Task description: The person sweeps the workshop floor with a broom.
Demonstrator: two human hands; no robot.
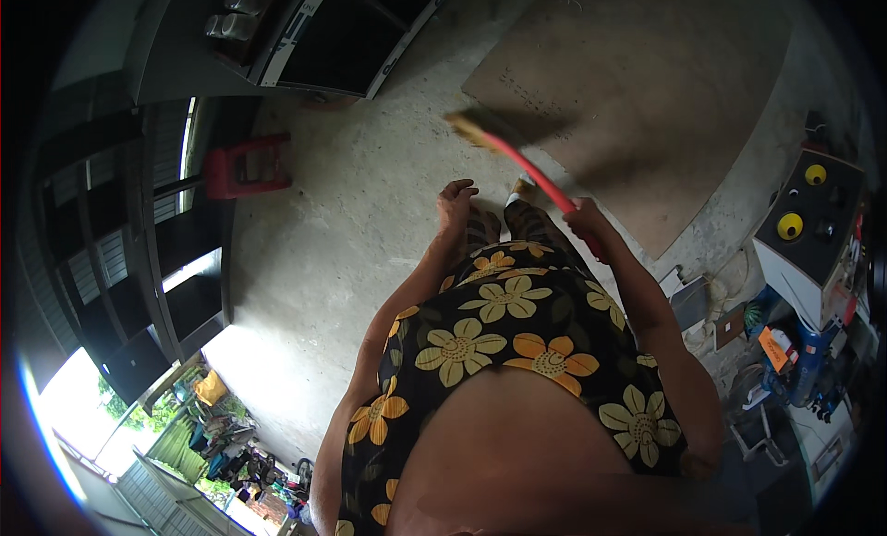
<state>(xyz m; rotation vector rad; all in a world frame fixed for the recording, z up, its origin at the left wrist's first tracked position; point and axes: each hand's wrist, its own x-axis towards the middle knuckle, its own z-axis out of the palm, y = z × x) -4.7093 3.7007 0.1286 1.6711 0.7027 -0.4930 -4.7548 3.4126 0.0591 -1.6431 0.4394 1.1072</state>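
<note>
with the right hand (589, 224) gripping the red brush (531, 168) and left hand (455, 200) loosely open, sweep low and evenly.

The one view comes from the wearer's head, set left of centre on the brow, and looks steeply down and a little forward over the top (508, 298), whose chest part is closest to the lens. The mat (637, 83) lies ahead on the floor (342, 185), well beyond the top and toward the upper edge. Between top and mat, at middle range, fall the left hand (455, 203) and right hand (589, 226). The wide fisheye reaches far left of the mat to the stool (249, 166) and right of it to the speaker (806, 222), bending straight edges toward a dark rim.
</note>
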